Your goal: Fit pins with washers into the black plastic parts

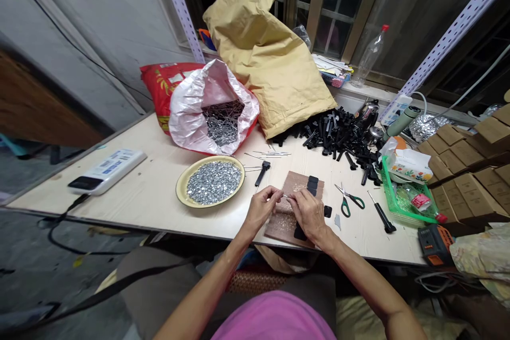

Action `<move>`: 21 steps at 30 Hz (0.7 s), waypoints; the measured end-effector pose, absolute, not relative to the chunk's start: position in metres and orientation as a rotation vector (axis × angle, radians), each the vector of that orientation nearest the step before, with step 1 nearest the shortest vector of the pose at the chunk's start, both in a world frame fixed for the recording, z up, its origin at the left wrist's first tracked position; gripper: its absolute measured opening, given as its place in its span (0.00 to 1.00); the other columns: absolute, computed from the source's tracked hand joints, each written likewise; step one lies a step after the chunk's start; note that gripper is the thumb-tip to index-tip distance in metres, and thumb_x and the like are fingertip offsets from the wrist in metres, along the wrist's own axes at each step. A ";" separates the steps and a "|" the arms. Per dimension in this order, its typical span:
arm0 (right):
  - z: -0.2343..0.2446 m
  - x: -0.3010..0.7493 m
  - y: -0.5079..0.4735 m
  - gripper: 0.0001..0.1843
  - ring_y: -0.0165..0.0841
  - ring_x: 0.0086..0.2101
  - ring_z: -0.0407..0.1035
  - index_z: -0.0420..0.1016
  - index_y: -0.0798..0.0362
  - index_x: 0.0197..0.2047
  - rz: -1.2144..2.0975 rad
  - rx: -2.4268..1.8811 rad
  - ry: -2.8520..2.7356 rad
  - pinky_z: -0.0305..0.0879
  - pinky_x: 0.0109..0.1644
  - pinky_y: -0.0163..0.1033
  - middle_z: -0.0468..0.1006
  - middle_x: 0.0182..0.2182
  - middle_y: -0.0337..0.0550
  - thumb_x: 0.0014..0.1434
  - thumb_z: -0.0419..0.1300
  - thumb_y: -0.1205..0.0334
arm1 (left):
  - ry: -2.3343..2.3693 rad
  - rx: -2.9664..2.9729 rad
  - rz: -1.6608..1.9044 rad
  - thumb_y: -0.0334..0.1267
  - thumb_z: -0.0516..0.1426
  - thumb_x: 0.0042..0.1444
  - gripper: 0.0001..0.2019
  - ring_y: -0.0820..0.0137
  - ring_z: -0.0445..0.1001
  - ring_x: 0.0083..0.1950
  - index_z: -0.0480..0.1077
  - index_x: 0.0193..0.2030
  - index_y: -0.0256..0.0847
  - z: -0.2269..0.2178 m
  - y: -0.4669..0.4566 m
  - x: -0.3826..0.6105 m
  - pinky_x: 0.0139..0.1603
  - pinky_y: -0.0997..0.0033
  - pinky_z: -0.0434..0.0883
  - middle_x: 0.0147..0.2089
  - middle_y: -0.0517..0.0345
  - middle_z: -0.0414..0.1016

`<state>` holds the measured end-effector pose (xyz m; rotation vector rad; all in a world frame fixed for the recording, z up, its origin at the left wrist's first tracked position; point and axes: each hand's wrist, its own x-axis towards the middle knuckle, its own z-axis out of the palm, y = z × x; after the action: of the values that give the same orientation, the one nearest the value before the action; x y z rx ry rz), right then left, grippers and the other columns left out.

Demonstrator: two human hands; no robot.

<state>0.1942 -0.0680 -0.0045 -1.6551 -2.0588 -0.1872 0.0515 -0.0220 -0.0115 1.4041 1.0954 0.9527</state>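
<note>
Because both hands meet above the wooden board [296,178], the left hand [263,206] and the right hand [308,213] seem to pinch one small thin piece [285,196] between their fingertips. This piece is too small for me to tell exactly what it is. In my judgement, it could slip if one pinch becomes loose, and then it may be difficult to find among the pale specks [283,221]. The scissors [348,196] lie on the counter [159,170] near the right hand, so a careless sideways move could knock them.
</note>
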 end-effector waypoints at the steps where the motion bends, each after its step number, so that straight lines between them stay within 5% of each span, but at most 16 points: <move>1: -0.004 0.194 -0.068 0.12 0.31 0.32 0.71 0.73 0.52 0.35 -0.166 -1.651 -2.046 0.62 0.33 0.33 0.75 0.30 0.42 0.66 0.51 0.60 | 1.102 1.473 0.957 0.50 0.51 0.51 0.15 0.74 0.62 0.23 0.63 0.24 0.42 -0.012 -0.022 0.052 0.28 0.72 0.62 0.23 0.64 0.64; 7: 0.001 0.196 -0.070 0.12 0.29 0.33 0.70 0.72 0.51 0.36 0.020 -1.618 -2.036 0.62 0.33 0.32 0.75 0.31 0.40 0.66 0.50 0.60 | 1.061 1.769 0.914 0.49 0.44 0.55 0.14 0.70 0.60 0.28 0.55 0.23 0.45 -0.014 -0.022 0.052 0.33 0.70 0.61 0.23 0.64 0.56; 11: 0.000 0.197 -0.070 0.16 0.31 0.31 0.68 0.71 0.51 0.30 -0.229 -1.620 -2.097 0.59 0.33 0.35 0.74 0.28 0.41 0.67 0.48 0.61 | 1.062 1.780 0.875 0.50 0.43 0.55 0.16 0.71 0.56 0.26 0.51 0.22 0.45 -0.015 -0.022 0.053 0.31 0.71 0.58 0.21 0.66 0.51; 15: -0.001 0.195 -0.070 0.17 0.32 0.31 0.66 0.71 0.50 0.29 -0.453 -1.615 -2.160 0.55 0.32 0.37 0.75 0.28 0.42 0.67 0.48 0.63 | 1.104 1.734 0.865 0.52 0.43 0.55 0.16 0.72 0.53 0.25 0.51 0.22 0.45 -0.016 -0.024 0.054 0.28 0.72 0.56 0.21 0.67 0.50; 21: 0.001 0.198 -0.071 0.16 0.30 0.29 0.68 0.72 0.51 0.32 -0.242 -1.640 -2.184 0.55 0.30 0.34 0.73 0.27 0.41 0.68 0.48 0.58 | 1.108 1.731 0.909 0.52 0.43 0.55 0.17 0.71 0.57 0.26 0.54 0.22 0.45 -0.014 -0.027 0.053 0.30 0.71 0.58 0.22 0.65 0.54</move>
<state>0.1980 -0.0707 0.0010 -1.6401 -2.1843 -0.2419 0.0527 -0.0272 -0.0139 1.7314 1.1081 0.9087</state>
